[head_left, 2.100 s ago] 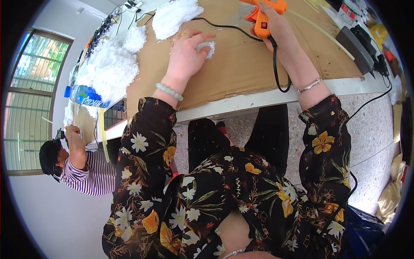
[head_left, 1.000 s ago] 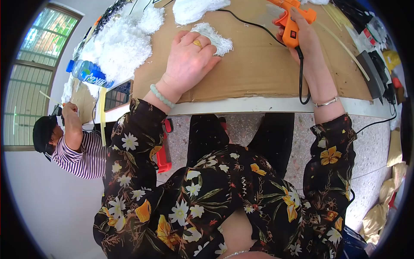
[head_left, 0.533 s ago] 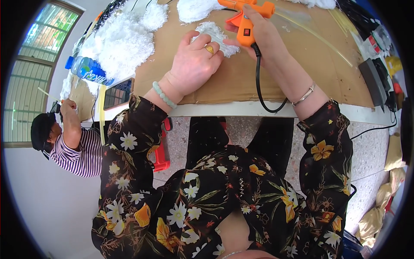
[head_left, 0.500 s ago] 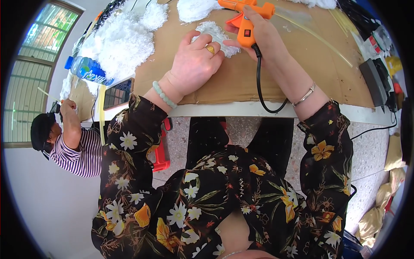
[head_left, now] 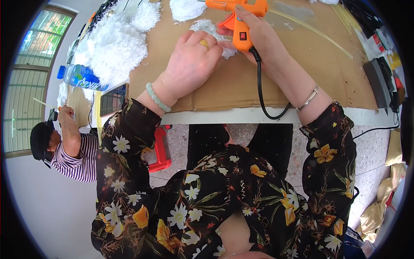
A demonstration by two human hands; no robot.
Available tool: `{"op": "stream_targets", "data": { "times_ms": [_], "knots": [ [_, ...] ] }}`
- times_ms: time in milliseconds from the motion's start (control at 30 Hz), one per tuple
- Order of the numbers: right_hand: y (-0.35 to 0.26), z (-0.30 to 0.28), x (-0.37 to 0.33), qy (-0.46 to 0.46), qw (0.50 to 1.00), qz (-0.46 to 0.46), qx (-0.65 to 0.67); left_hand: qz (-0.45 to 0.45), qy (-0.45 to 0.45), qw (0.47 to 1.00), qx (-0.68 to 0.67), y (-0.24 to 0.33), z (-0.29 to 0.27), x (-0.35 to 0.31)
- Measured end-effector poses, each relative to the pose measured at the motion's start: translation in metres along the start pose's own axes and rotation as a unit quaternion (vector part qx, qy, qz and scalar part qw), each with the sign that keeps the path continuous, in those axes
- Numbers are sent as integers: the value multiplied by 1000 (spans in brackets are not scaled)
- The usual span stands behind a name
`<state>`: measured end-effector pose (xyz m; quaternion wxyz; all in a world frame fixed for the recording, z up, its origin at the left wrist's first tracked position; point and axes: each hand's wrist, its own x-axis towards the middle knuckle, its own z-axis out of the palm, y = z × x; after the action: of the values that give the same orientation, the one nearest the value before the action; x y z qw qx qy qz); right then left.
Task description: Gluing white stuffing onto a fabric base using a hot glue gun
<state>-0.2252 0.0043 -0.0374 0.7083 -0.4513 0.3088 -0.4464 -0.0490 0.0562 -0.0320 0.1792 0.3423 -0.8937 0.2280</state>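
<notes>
In my right hand (head_left: 266,43) is an orange hot glue gun (head_left: 243,36), its nozzle pointing left and its black cord hanging down over the table edge. My left hand (head_left: 189,64) is closed, with bent fingers, at the near left side of a white, shaggy fringed piece (head_left: 208,26). The fingertips are hidden behind the knuckles, but they appear to grip this piece. Fingers of my right hand reach past the gun's trigger toward the same piece. A second white fluffy piece (head_left: 186,9) lies just beyond.
Brown cardboard (head_left: 302,77) covers the table. A heap of white fringe (head_left: 114,49), a blue-labelled bottle (head_left: 82,77) and a phone (head_left: 114,100) are on the left. A clear glue stick (head_left: 317,36) and a dark grey box (head_left: 376,82) are on the right. Another person (head_left: 71,151) works at far left.
The glue gun and both hands have shifted slightly left in the picture. My left hand still stays by the fringed piece, and the other person's raised hand sits a little lower.
</notes>
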Motion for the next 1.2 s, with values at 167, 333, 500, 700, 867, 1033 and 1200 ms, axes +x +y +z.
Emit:
{"op": "stream_targets", "data": {
  "times_ms": [167, 333, 500, 700, 867, 1033, 1200],
  "knots": [
    [5, 1, 2, 5, 1000, -9, -1, -121, -2, 987, -105, -8, 1, -6],
    [3, -2, 0, 6, 1000, -6, -3, -128, 19, 974, -186, -7, -5, -9],
    [-10, 9, -9, 41, 999, 12, 27, 2, 26, 999, -35, 2, -9, -1],
    [4, -2, 3, 2, 999, 4, -36, 14, 15, 1000, 3, 4, -15, 4],
    [-5, -4, -10, 25, 997, 36, -64, -99, 16, 987, -125, -4, 3, 11],
    [-1, -3, -9, 44, 998, 22, -40, -143, -38, 968, -202, -9, 7, 14],
    [-7, -5, -12, 8, 999, 35, -16, -159, -4, 965, -210, -6, 6, 13]
  ]
}}
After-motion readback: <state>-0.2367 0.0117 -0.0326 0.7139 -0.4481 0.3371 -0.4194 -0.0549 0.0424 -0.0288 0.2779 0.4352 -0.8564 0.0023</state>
